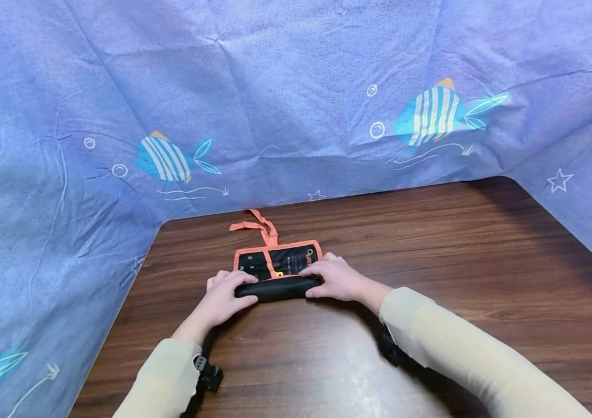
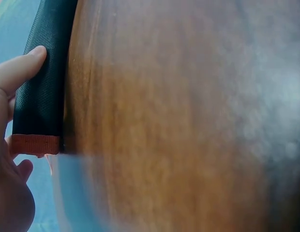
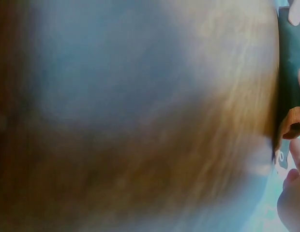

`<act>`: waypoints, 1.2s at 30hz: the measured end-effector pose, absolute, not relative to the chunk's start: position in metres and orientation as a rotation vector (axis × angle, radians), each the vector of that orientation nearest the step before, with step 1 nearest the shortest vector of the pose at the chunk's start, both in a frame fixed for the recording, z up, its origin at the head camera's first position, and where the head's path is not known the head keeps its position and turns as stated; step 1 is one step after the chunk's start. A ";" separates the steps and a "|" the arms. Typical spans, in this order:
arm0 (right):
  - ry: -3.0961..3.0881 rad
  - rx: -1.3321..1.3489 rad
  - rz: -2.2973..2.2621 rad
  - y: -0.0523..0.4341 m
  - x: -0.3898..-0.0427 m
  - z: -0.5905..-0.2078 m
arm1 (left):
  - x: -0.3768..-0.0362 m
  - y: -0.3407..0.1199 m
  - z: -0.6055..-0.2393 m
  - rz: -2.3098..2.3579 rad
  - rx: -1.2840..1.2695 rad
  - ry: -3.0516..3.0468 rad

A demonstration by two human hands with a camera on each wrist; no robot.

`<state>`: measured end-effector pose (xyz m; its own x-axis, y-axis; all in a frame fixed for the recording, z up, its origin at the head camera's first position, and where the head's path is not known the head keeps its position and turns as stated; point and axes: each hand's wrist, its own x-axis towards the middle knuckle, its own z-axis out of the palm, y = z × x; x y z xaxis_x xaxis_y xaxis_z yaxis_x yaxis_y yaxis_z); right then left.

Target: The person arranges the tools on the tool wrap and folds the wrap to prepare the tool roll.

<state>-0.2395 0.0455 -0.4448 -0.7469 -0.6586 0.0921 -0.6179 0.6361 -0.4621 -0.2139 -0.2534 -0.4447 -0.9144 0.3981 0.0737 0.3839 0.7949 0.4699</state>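
A black fabric tool roll (image 1: 277, 289) with orange trim lies partly rolled up on the table, its near side a thick tube. Beyond the tube its flat part (image 1: 296, 259) shows white print and an orange band, and two orange tie straps (image 1: 269, 230) trail away from the far edge. My left hand (image 1: 225, 297) grips the tube's left end, thumb on the near side and fingers over the top. At the right end my right hand (image 1: 338, 280) holds it the same way. The left wrist view shows the tube's orange-edged end (image 2: 36, 144) beside the palm.
The brown wood-grain table (image 1: 431, 249) spreads out around the tool roll. Blue cloth (image 1: 296, 104) printed with fish hangs behind the table and along both sides. A small black device (image 1: 211, 376) is strapped under the left wrist, another (image 1: 393, 350) under the right.
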 end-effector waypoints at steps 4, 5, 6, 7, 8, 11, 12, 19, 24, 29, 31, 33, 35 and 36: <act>2.785 -1.117 -0.747 0.042 -0.240 -0.447 | -0.216 -0.254 -0.445 0.829 0.643 2.914; 2.791 -1.127 -0.752 0.041 -0.241 -0.448 | -0.216 -0.254 -0.446 0.841 0.645 2.907; 2.795 -1.136 -0.761 0.040 -0.241 -0.448 | -0.217 -0.254 -0.446 0.851 0.646 2.900; 2.800 -1.144 -0.764 0.038 -0.241 -0.448 | -0.218 -0.254 -0.446 0.859 0.646 2.894; 2.805 -1.154 -0.764 0.037 -0.241 -0.448 | -0.218 -0.254 -0.446 0.866 0.645 2.889; 2.808 -1.163 -0.775 0.033 -0.241 -0.448 | -0.220 -0.254 -0.447 0.870 0.651 2.886; 2.811 -1.162 -0.777 0.032 -0.241 -0.447 | -0.221 -0.253 -0.447 0.870 0.654 2.887; 2.797 -1.131 -0.784 0.031 -0.245 -0.447 | -0.224 -0.251 -0.447 0.902 0.630 2.895; 2.745 -1.104 -0.823 0.031 -0.251 -0.446 | -0.224 -0.249 -0.445 0.943 0.664 2.932; 2.717 -1.085 -0.836 0.030 -0.258 -0.443 | -0.223 -0.248 -0.443 0.937 0.695 3.008; 2.701 -1.065 -0.854 0.029 -0.260 -0.442 | -0.221 -0.249 -0.442 0.937 0.711 3.024; 2.683 -1.033 -0.871 0.029 -0.262 -0.442 | -0.219 -0.249 -0.441 0.932 0.734 3.033; 2.662 -0.986 -0.893 0.030 -0.263 -0.441 | -0.218 -0.249 -0.441 0.920 0.757 3.035; 2.649 -0.973 -0.910 0.031 -0.264 -0.441 | -0.218 -0.248 -0.441 0.903 0.770 3.040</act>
